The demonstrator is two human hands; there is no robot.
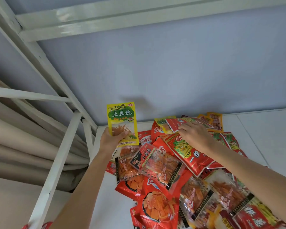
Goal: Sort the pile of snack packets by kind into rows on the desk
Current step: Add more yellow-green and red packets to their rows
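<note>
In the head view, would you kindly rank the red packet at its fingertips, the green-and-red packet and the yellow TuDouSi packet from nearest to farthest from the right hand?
From the right hand:
1. red packet, touching the fingertips at the pile's far end.
2. green-and-red packet, lying just under the wrist.
3. yellow TuDouSi packet, held upright in the left hand, off to the left.

Two bare forearms, no sleeves, watch or rings visible; left hand point(111, 139), right hand point(196, 135).

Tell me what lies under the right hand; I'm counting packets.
The right hand pinches a small red packet over another yellow packet; anything beneath the palm is hidden.
</note>
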